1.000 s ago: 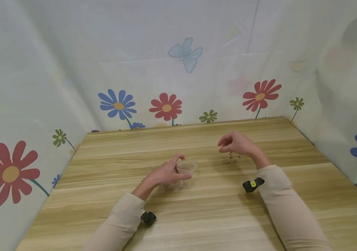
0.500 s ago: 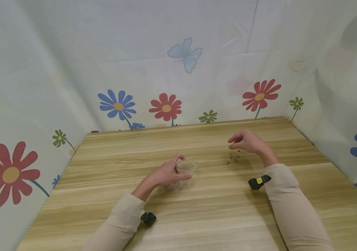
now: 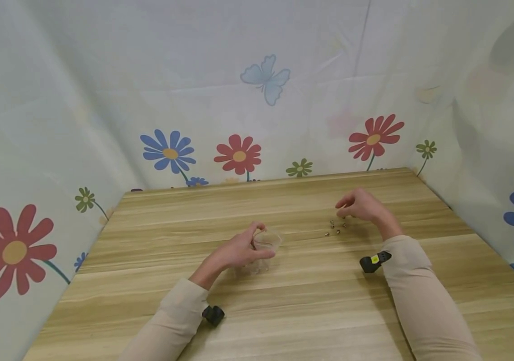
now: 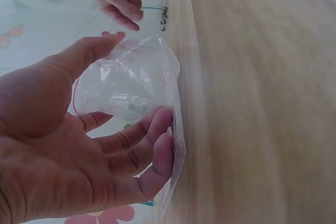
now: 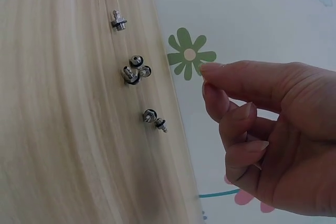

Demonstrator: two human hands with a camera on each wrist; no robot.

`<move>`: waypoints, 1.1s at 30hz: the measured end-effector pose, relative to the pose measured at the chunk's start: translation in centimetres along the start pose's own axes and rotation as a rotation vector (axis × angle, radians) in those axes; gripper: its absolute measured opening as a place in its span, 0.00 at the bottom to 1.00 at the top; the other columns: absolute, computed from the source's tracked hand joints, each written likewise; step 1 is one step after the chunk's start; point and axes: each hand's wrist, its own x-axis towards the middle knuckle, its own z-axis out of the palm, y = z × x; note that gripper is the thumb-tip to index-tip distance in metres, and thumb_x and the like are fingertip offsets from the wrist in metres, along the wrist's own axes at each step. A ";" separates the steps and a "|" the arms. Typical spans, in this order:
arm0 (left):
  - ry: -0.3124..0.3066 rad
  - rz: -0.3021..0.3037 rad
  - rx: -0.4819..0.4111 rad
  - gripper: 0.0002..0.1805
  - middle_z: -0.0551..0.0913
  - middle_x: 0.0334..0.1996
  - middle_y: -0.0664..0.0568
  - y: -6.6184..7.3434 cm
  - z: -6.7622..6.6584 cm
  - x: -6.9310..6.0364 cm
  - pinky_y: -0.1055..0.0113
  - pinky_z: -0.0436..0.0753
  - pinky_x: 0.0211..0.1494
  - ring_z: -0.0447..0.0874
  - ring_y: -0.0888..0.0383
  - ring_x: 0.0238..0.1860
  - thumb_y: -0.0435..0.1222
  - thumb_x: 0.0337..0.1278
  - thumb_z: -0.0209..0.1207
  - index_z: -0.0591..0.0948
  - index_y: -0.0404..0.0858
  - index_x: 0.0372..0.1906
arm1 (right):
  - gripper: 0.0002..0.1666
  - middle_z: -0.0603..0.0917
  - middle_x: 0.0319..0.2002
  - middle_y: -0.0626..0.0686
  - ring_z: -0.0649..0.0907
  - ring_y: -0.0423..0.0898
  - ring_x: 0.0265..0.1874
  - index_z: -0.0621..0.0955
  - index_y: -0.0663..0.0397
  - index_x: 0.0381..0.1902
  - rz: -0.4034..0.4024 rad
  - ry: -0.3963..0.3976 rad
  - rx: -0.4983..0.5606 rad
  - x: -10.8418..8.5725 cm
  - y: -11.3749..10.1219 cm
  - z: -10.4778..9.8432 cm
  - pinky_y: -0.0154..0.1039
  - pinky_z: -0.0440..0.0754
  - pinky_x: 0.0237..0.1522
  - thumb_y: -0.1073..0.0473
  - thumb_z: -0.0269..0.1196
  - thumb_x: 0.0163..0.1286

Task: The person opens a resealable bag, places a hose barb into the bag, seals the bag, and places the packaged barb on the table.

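Note:
My left hand holds a clear plastic bag at the middle of the table. In the left wrist view the bag gapes between the thumb and the curled fingers, and a red line runs along its mouth. Whether anything lies in it I cannot tell. To the right, several small metal fittings lie loose on the wood. Seen from the right wrist, these fittings have narrow tips and black rings. My right hand hovers just above and behind them, fingers loosely bent, nothing visible between thumb and forefinger.
The wood-grain table reaches back to a pale curtain printed with flowers and a butterfly, which also hangs along both sides. A black wrist camera sits on the left sleeve, another camera on the right.
My right hand has shifted to the right and slightly back over the fittings, uncovering more of them. My left hand and the bag have stayed in place.

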 end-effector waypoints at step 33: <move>0.010 0.016 0.041 0.41 0.76 0.51 0.43 -0.2 0.0 0.0 0.60 0.75 0.40 0.76 0.50 0.43 0.55 0.58 0.67 0.61 0.46 0.69 | 0.13 0.82 0.45 0.61 0.77 0.56 0.45 0.83 0.66 0.48 0.111 0.011 0.027 0.6 2.8 0.6 0.51 0.74 0.51 0.67 0.67 0.66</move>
